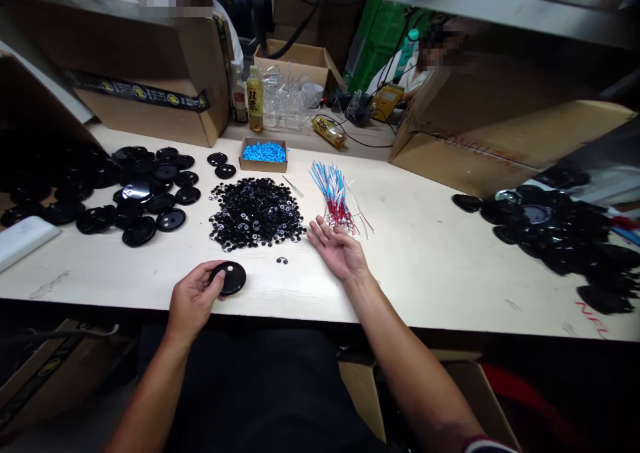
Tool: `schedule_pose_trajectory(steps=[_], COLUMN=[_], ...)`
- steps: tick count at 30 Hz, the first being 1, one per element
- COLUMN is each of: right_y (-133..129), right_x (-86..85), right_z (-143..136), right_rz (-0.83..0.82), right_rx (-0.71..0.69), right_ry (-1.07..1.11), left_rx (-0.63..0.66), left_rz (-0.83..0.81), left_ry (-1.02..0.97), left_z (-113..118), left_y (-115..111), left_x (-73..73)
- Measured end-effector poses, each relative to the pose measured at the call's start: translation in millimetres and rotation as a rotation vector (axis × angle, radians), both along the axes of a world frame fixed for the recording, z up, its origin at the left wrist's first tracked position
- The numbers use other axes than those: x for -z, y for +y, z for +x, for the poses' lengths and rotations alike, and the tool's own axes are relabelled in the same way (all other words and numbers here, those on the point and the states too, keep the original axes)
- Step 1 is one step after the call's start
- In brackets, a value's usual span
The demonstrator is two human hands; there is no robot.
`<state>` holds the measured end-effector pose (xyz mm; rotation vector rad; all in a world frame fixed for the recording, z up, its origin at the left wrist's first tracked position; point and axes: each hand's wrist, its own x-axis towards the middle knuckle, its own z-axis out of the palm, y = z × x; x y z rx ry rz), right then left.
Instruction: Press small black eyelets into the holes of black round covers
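Note:
My left hand (196,298) grips a round black plastic disc (235,279) with small holes, thumb on top, near the table's front edge. Palm up and fingers spread, my right hand (340,250) holds nothing that I can see. Its fingertips are beside a bundle of blue, white and red wires (334,196). Between the hands and farther back is a heap of small black round parts (255,213). Two such small parts (282,260) lie apart in front of the heap.
Black discs (145,193) crowd the left side, and more black discs (545,223) pile up at right. A small box of blue pieces (263,165) stands behind the heap. Cardboard boxes (150,73), an upright bottle (255,100) and a lying bottle (329,132) are at the back.

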<state>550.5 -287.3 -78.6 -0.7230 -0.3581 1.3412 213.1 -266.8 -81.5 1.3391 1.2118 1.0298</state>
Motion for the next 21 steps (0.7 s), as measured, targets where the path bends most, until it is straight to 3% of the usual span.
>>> schedule_pose_trajectory(steps=[21], right_y=[-2.2], right_x=[4.2], right_z=[-0.1], right_rz=[0.056], right_rx=[-0.009], right_ry=[-0.128], left_rx=[0.02], left_rz=[0.036], left_ry=[-0.018], left_z=[-2.8], left_y=[-0.9], left_x=[3.6])
